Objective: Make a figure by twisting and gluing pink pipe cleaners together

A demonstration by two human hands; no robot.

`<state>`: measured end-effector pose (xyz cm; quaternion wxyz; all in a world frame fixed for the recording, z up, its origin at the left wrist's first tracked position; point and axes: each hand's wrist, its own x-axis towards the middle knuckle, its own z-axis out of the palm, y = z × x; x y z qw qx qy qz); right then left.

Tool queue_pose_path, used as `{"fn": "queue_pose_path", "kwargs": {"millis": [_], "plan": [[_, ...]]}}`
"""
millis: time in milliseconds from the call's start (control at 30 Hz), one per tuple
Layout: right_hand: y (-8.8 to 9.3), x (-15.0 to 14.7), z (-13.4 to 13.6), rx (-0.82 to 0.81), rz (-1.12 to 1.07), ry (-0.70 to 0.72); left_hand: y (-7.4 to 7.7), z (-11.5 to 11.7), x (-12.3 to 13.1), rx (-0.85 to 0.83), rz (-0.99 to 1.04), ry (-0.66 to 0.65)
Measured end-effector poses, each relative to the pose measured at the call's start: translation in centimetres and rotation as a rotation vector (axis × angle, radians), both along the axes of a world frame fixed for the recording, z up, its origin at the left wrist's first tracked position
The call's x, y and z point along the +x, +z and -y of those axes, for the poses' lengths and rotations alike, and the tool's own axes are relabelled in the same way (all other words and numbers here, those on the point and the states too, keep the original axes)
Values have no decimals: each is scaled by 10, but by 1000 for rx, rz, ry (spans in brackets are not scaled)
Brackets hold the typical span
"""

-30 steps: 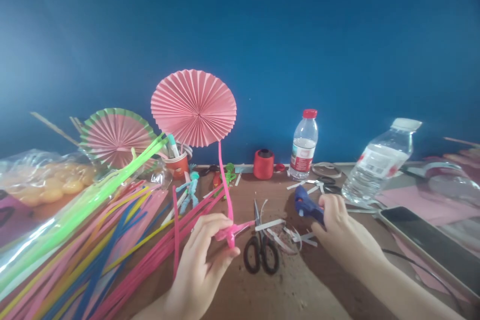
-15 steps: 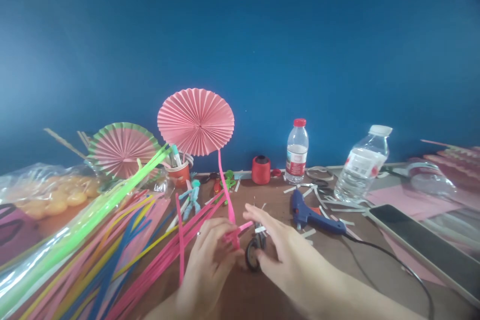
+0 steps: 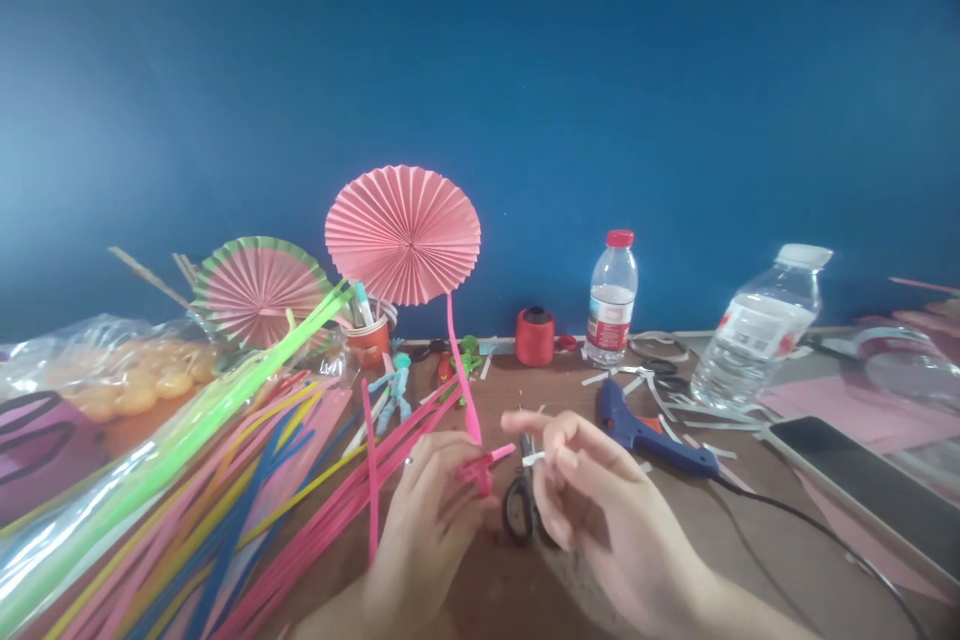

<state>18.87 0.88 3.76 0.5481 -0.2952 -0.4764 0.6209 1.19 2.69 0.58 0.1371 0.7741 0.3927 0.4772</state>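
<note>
At the lower middle, my left hand [image 3: 431,520] has its fingers curled around a small twisted pink pipe-cleaner shape [image 3: 480,470]. One pink end of it points right, toward my right hand. My right hand [image 3: 600,500] is beside it, fingers bent and index finger pointing left; a small white strip [image 3: 533,459] shows at its fingertips, and whether it is pinched is unclear. Black scissors [image 3: 517,510] lie on the table between the hands, partly behind the right one. A long pink stem [image 3: 463,375] rises behind the left hand toward a round pink pleated paper fan [image 3: 405,236].
Pipe cleaners [image 3: 262,480] in many colours cover the left side. A red spool [image 3: 535,336], a red-capped bottle [image 3: 611,305] and a tilted bottle [image 3: 757,340] stand behind. Rightward lie a blue glue gun [image 3: 652,440] with its cord, paper scraps and a phone [image 3: 870,490].
My right hand has turned and curled its fingers, shifting slightly right. My left hand keeps hold of the pink shape. The view has shifted slightly, moving the background objects in the picture.
</note>
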Motion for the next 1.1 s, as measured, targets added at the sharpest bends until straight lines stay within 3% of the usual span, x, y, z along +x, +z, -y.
{"fn": "queue_pose_path", "kwargs": {"millis": [100, 233, 300, 367, 433, 600, 700, 800, 933, 1000, 1100], "plan": [[2, 3, -1, -96, -62, 41, 0, 0, -1, -17, -15, 1], [4, 9, -2, 74, 547, -137, -1, 0, -2, -24, -51, 4], [3, 11, -4, 180, 769, -82, -1, 0, -3, -23, -74, 12], [0, 12, -5, 214, 722, 56, -1, -1, -3, -22, -87, 11], [-4, 11, -7, 202, 470, 130, -2, -1, -2, -37, -74, 0], [-8, 11, -8, 86, -113, -4, -6, -1, -2, -58, -44, -39], [-4, 11, -7, -65, -279, 114, -6, -1, -2, -67, -50, -49], [-1, 10, -6, -154, -210, 213, -5, -1, -2, -73, -42, -48], [-1, 9, -6, -58, 303, 54, -4, -2, -3, -52, -81, -37], [1, 9, -7, 7, 484, 82, -4, -1, -4, -48, -93, -45], [7, 10, -10, 18, 469, 207, -5, 1, -6, -7, -99, -107]]}}
